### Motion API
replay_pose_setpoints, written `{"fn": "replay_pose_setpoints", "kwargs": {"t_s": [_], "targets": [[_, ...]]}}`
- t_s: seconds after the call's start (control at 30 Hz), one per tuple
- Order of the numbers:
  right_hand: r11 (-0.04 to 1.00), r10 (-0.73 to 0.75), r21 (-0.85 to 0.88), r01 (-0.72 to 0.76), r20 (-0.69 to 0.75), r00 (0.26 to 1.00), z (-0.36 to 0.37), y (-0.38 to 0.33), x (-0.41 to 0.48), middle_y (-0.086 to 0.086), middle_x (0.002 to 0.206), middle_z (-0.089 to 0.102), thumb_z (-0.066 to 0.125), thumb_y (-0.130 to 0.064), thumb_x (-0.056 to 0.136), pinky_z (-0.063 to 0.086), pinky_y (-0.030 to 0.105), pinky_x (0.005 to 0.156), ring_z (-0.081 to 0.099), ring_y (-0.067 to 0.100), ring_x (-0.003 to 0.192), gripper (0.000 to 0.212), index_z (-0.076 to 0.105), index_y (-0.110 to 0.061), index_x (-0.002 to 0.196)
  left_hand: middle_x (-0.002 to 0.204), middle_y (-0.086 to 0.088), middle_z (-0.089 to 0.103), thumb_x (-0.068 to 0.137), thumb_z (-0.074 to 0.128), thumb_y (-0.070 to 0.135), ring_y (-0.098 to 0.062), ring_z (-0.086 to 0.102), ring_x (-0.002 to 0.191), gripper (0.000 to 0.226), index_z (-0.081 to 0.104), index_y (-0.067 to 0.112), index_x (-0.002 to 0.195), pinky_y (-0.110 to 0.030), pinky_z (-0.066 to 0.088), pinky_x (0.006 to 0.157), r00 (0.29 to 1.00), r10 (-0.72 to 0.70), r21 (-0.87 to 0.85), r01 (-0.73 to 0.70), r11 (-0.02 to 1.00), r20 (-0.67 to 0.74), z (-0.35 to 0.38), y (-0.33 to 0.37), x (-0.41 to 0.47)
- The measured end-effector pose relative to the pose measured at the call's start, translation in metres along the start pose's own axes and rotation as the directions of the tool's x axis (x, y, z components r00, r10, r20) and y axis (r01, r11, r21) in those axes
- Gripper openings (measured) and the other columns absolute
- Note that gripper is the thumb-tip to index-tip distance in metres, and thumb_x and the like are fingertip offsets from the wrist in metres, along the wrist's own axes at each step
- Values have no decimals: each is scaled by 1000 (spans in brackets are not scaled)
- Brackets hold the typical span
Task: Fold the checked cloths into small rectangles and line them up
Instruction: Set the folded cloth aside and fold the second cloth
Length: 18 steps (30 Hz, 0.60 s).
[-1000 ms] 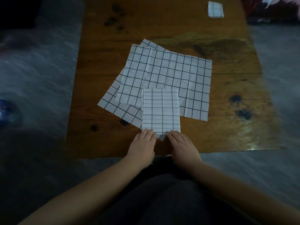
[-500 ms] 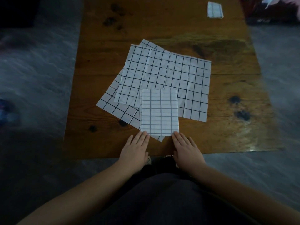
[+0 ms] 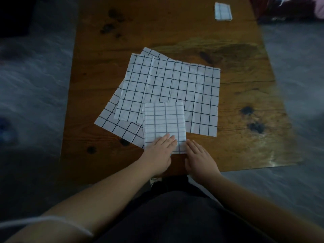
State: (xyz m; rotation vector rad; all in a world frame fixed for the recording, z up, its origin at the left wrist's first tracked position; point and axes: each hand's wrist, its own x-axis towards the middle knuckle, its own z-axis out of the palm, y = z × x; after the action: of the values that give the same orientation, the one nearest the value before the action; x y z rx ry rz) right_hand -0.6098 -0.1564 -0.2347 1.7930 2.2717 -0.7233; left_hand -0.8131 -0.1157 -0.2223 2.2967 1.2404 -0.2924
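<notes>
A folded checked cloth (image 3: pixel 164 120) lies as an upright rectangle on top of two unfolded checked cloths, the upper cloth (image 3: pixel 175 88) and the lower cloth (image 3: pixel 115 123), near the front of the wooden table (image 3: pixel 245 137). My left hand (image 3: pixel 158 151) lies flat with its fingers on the folded cloth's near left part. My right hand (image 3: pixel 199 157) rests flat beside the cloth's near right corner, fingertips touching its edge. A small folded checked cloth (image 3: pixel 223 11) lies at the table's far right.
Grey floor surrounds the table on both sides. A dark red object (image 3: pixel 287 9) sits beyond the far right corner. The table's front edge runs just under my wrists.
My left hand has slid forward onto the folded cloth's near edge. My right hand has stayed at the near right corner. The folded cloth has not changed shape.
</notes>
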Motion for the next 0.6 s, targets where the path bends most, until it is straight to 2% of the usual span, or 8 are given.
{"fn": "replay_pose_setpoints", "kwargs": {"t_s": [0.13, 0.27, 0.43, 0.6], "targets": [[1000, -28, -2, 28, 15, 999, -9, 9, 15, 1, 170, 13, 34, -35, 105, 8, 40, 128, 4, 16, 157, 61, 19, -17, 161, 171, -1, 2, 105, 37, 23, -17, -3, 156, 66, 6, 18, 162, -39, 3, 128, 996, 73, 77, -76, 994, 45, -19, -4, 45], [998, -57, -30, 59, 60, 997, -13, 18, 30, -3, 171, 2, 27, -37, 107, 1, 38, 128, -5, 13, 156, 60, 8, -21, 162, 171, -2, 2, 104, 39, 25, -19, -3, 157, 68, 5, 17, 162, -41, 8, 127, 982, 142, 190, -164, 968, 123, -29, -15, 69], [993, -91, -66, 99, 114, 989, -11, 27, 31, -4, 170, -5, 24, -40, 106, -4, 38, 126, -11, 13, 155, 63, -2, -24, 161, 171, -1, 3, 106, 35, 33, -18, -3, 156, 63, 9, 21, 163, -40, 6, 125, 952, 223, 256, -273, 927, 207, -31, -19, 80], [992, -95, -66, 104, 125, 988, -14, 27, 31, -4, 169, -8, 26, -40, 106, -3, 41, 126, -10, 15, 156, 64, 0, -23, 162, 170, 2, 0, 108, 30, 38, -20, -8, 156, 61, 6, 27, 162, -41, -2, 124, 931, 264, 313, -336, 888, 251, -37, -32, 92]]}}
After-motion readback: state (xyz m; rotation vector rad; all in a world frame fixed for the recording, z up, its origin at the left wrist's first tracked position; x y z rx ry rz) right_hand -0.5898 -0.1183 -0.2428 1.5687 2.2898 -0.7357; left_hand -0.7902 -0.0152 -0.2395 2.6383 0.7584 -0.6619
